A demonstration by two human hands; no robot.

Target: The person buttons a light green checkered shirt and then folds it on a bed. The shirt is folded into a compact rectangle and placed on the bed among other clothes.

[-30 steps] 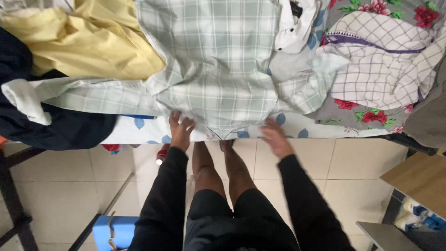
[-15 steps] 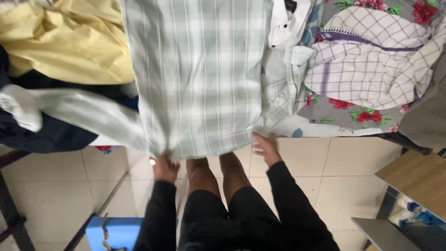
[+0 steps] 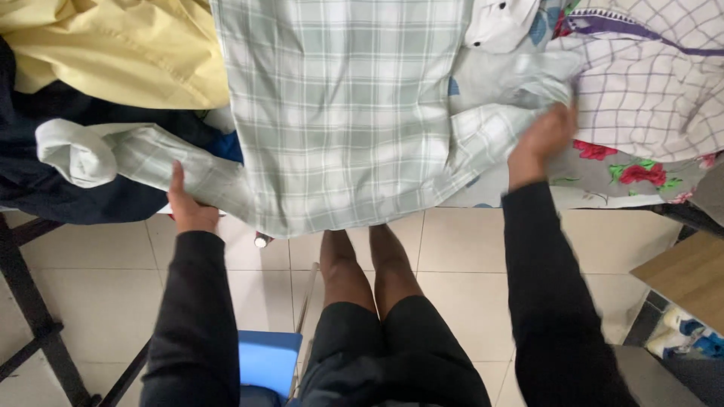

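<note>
A pale green and white plaid shirt (image 3: pixel 339 113) lies spread flat, its hem hanging over the near edge of the bed. My left hand (image 3: pixel 190 209) grips the shirt's left sleeve (image 3: pixel 143 154) from below, thumb up against the cloth. That sleeve stretches left and ends in a rolled cuff (image 3: pixel 72 151). My right hand (image 3: pixel 541 139) is closed on the bunched right sleeve (image 3: pixel 520 90) beside the shirt's body. Both my arms are in black sleeves, and my bare legs stand under the hem.
A yellow garment (image 3: pixel 113 53) and a dark navy one (image 3: pixel 45 188) are piled at the left. At the right lie a white shirt (image 3: pixel 501 19), a purple-checked cloth (image 3: pixel 648 98) and a floral sheet (image 3: pixel 633 177). On the floor are a blue stool (image 3: pixel 268 362), a black frame leg (image 3: pixel 30 301) and a wooden tabletop (image 3: pixel 682 275).
My hands left the shirt's hem and moved apart. The left went out to the left sleeve, the right up to the right sleeve. The shirt body lies flatter.
</note>
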